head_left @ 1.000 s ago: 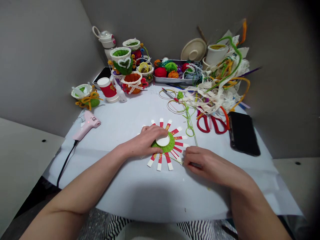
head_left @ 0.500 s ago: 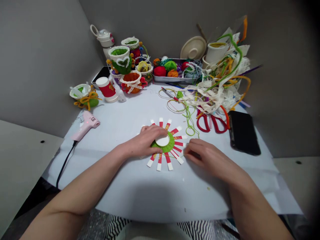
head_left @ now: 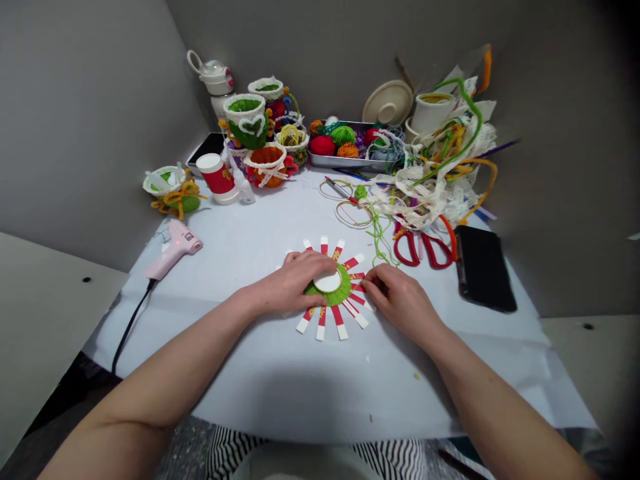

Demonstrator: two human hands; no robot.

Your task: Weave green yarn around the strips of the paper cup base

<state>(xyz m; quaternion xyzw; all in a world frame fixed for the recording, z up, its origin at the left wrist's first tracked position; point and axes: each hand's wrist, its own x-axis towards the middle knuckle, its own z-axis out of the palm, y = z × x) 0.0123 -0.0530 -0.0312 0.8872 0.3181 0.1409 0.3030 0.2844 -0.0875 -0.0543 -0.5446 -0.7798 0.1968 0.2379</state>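
A paper cup cut into splayed red-and-white strips (head_left: 341, 325) lies flat on the table, its round white base in the middle. Green yarn (head_left: 343, 289) is wound through the strips as a ring about the base. Laid over the left side, my left hand (head_left: 293, 281) grips this cut cup, thumb below the base and fingers above. My right hand (head_left: 400, 293) is at the strips' right tips, thumb and forefinger pinched on what looks like the thin working end of the yarn. Loose green yarn (head_left: 381, 241) trails on the table beyond that hand.
Red-handled scissors (head_left: 438, 251) and a black phone (head_left: 485, 268) lie right. A pink glue gun (head_left: 175, 249) with a cord lies left. At the back stand decorated yarn cups (head_left: 265, 165), a metal tray (head_left: 340, 162) of yarn balls, and a heap of lace (head_left: 425, 193).
My right hand has moved up and left, from below right of the strips to their right tips. My left hand and the cut cup stay nearly in place.
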